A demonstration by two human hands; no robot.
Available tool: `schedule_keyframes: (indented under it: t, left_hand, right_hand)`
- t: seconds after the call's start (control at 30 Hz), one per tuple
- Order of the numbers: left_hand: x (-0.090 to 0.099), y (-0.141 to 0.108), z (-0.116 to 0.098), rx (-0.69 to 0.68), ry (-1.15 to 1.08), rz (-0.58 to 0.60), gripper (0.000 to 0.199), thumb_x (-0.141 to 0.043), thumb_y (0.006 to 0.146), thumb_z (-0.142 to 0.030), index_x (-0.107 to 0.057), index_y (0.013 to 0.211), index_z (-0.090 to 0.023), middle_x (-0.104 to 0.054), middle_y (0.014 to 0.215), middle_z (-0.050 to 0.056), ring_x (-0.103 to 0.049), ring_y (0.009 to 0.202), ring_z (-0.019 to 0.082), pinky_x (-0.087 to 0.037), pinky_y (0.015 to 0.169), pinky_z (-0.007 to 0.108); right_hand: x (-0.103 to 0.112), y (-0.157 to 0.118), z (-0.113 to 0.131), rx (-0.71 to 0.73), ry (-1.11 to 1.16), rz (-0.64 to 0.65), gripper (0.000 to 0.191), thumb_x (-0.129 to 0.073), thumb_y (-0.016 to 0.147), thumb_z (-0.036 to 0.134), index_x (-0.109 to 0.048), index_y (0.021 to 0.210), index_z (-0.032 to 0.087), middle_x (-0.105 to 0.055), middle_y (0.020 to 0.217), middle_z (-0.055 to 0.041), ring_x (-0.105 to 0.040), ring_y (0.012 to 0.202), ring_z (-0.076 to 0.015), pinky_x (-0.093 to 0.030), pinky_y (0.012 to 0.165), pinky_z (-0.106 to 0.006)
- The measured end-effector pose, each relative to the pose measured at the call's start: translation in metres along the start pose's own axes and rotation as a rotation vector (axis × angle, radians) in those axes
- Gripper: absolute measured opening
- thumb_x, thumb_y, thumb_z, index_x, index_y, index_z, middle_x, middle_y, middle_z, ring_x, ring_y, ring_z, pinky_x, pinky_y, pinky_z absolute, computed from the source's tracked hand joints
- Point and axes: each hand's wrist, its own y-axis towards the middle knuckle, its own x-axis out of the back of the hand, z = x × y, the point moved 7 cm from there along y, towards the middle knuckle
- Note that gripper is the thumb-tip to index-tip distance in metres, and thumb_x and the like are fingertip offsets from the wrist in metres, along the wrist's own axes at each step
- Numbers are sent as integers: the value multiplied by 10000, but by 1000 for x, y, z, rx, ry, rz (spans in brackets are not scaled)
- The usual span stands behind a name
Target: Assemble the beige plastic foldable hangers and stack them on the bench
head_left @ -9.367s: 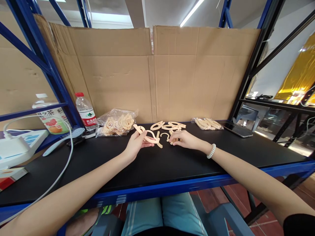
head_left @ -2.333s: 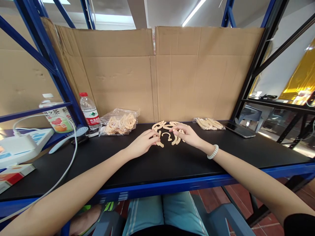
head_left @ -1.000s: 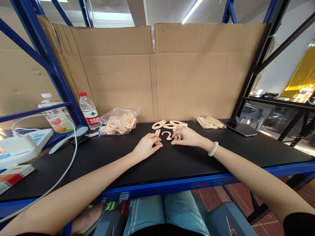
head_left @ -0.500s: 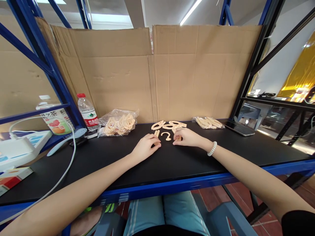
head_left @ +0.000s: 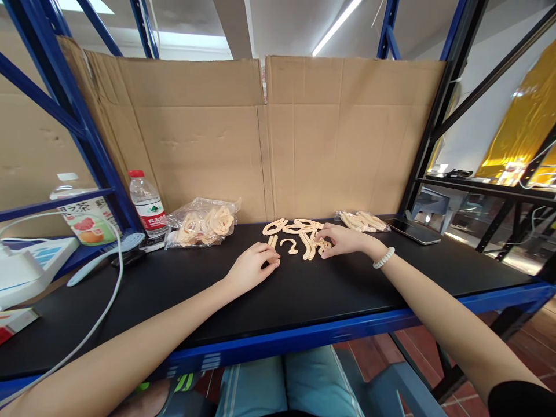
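Observation:
Pale beige plastic hanger parts lie in a group on the black tabletop. My left hand [head_left: 253,268] rests at their left, fingers curled and tips close to the thumb; what it holds, if anything, is hidden. Just beyond its fingers are narrow straight pieces [head_left: 273,241]. A single hanger hook [head_left: 290,245] lies between my hands. To its right is a stack of curved hanger arms [head_left: 308,247]. My right hand [head_left: 344,240] reaches over a pile of small curved pieces [head_left: 322,246], finger and thumb apart around it. Oval hanger loops [head_left: 275,226] lie behind.
A bag of parts [head_left: 206,225] and a red-capped bottle [head_left: 147,204] stand at left. Another bag [head_left: 361,221] and a phone [head_left: 412,231] lie at right. A white cable [head_left: 118,272] crosses the left side. Cardboard [head_left: 195,139] walls the back.
My right hand has moved slightly right, uncovering the stack of curved hanger arms and reaching the small curved pieces. My left hand has barely moved; the whole view has shifted slightly.

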Motion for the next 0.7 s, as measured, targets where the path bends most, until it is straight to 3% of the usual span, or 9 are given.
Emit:
schedule_keyframes:
  t: [0.17,0.3,0.7]
  left_hand:
    - [3,0,-2,-16,-21,-6,121,-565,888,-213,-684,915,-211,-681,983,31,-606,940,191,-507,877,342]
    - [3,0,-3,-20,-35,4,125,-558,893,-219,-682,892,-211,-679,979,30,-609,932,189,-504,875,339]
    - [2,0,4,13,-57,9,138,-564,885,-181,-698,888,-212,-687,937,34,-619,896,183,-507,850,330]
  right_hand:
    - [-1,1,-2,-66,14,42,215,-718,670,231,-627,846,149,-584,958,-59,-549,732,-151,-427,667,-253]
    - [1,0,-4,-89,36,41,167,-705,650,217,-582,751,166,-612,857,-33,-550,718,-155,-404,624,-244]
    - [-3,4,-21,-122,100,7,165,-693,655,237,-589,762,165,-591,804,-18,-554,670,-146,-402,591,-248]
